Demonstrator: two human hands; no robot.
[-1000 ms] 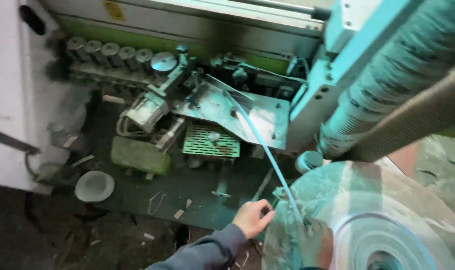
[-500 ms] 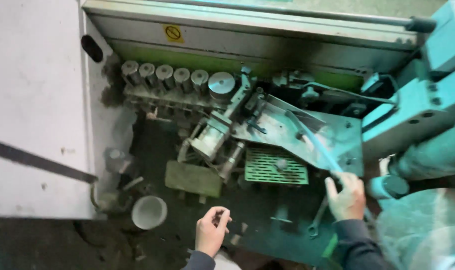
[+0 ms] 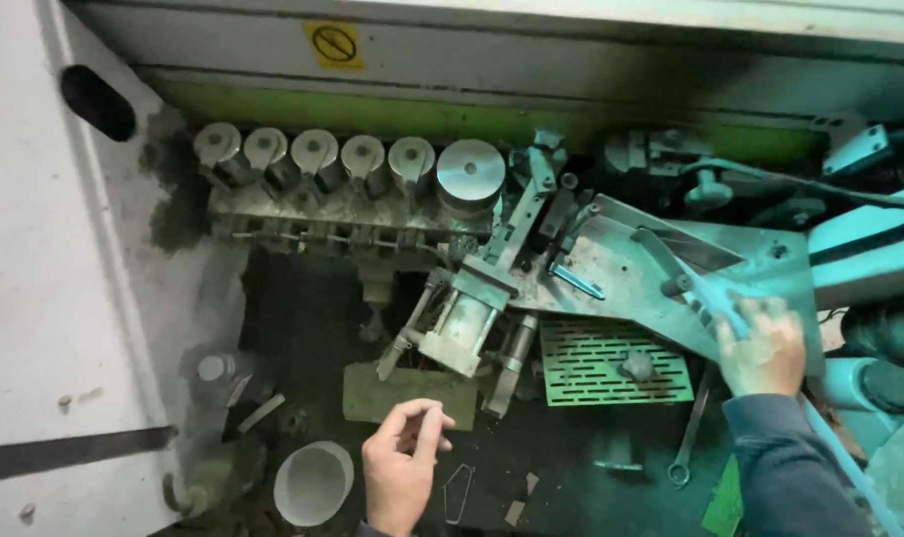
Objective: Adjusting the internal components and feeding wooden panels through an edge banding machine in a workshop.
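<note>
The right hand (image 3: 765,348) closes its fingers on a pale blue strip (image 3: 705,288) over the steel guide plate (image 3: 636,283), while the left hand (image 3: 400,475) hovers loosely curled, holding nothing, beside the white cup (image 3: 315,482).

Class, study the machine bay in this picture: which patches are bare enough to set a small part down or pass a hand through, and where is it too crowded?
The dark floor between the white cup and the left hand looks bare, as does the patch between that hand and the wrench. The flat metal plate has some bare surface left of the right hand. It is crowded around the roller row and the cylinder assembly.
</note>
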